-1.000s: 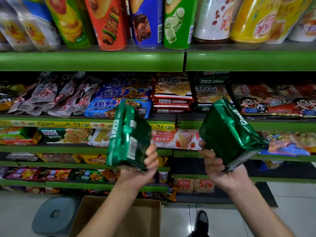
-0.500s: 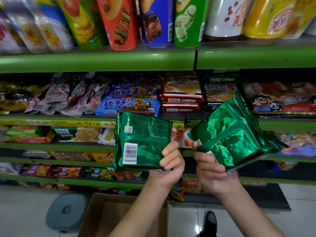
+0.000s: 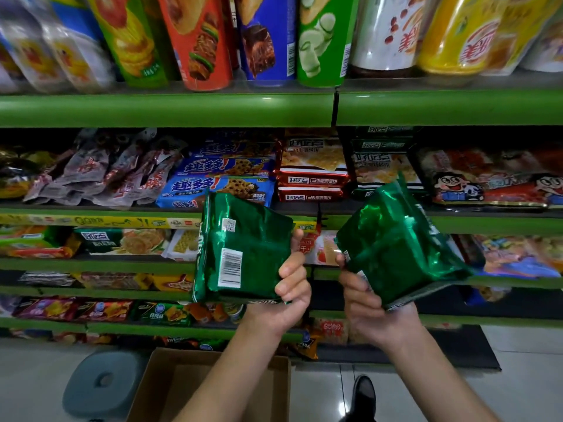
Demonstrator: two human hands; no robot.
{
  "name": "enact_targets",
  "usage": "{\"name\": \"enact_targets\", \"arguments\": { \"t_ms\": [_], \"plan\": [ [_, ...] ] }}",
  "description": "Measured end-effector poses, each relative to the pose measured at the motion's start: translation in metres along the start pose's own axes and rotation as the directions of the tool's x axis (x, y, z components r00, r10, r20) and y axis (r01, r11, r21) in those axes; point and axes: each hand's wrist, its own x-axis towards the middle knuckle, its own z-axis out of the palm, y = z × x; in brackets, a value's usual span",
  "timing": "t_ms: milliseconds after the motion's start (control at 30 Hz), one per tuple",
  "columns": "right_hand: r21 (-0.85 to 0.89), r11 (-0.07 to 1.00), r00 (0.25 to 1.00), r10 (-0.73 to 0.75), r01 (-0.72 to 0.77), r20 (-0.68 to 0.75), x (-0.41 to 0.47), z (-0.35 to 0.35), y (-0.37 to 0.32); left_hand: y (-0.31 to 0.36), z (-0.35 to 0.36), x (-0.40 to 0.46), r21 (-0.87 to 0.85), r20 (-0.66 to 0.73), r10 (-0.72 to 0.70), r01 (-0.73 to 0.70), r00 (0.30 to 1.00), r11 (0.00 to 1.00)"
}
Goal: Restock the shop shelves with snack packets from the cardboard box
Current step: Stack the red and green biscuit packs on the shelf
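I'm gripping a green packet (image 3: 243, 248) in my left hand (image 3: 289, 295), another green packet (image 3: 396, 245) in my right hand (image 3: 362, 303), both raised before the shelves (image 3: 167, 109), neither shelved yet; cardboard box (image 3: 170, 385) sitting below.

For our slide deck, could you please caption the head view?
Left hand and right hand each hold a green foil packet before stocked green shelves, above the cardboard box.

Green shelves (image 3: 170, 109) carried tubes (image 3: 199, 41) above, biscuit packs (image 3: 219, 185) below; box (image 3: 210, 388) and perhaps a stool (image 3: 102, 383) sat on the floor (image 3: 518, 391).
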Motion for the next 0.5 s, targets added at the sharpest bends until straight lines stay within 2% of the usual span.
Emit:
{"name": "enact_targets", "arguments": {
  "t_ms": [67,100,133,200,300,433,500],
  "plan": [
    [-0.209,0.970,0.969,-0.162,0.122,-0.185,-0.004,0.002,-0.010,0.007,-0.003,-0.002,0.181,-0.034,0.060,-0.053,0.998,0.982],
    [-0.310,0.937,0.923,-0.252,0.158,-0.291,-0.006,0.000,-0.017,0.014,-0.004,-0.004,0.266,-0.071,0.099,-0.077,0.993,0.961],
    [-0.400,0.900,0.885,-0.322,0.176,-0.336,-0.007,-0.002,-0.024,0.021,-0.004,-0.006,0.341,-0.104,0.147,-0.104,0.984,0.934],
    [-0.586,0.789,0.839,-0.438,0.186,-0.324,-0.012,0.001,-0.035,0.035,0.003,-0.012,0.467,-0.204,0.234,-0.116,0.951,0.877],
    [-0.788,0.591,0.754,-0.595,0.174,-0.279,-0.019,0.003,-0.045,0.047,0.019,-0.019,0.570,-0.357,0.349,-0.094,0.866,0.817],
    [-0.969,0.234,0.652,-0.748,0.081,-0.126,-0.023,0.020,-0.040,0.038,0.038,-0.015,0.665,-0.393,0.399,-0.043,0.828,0.745],
    [-0.987,0.155,0.657,-0.748,0.045,-0.088,-0.023,0.023,-0.036,0.026,0.046,-0.008,0.680,-0.399,0.382,-0.011,0.833,0.733]
  ]
}}
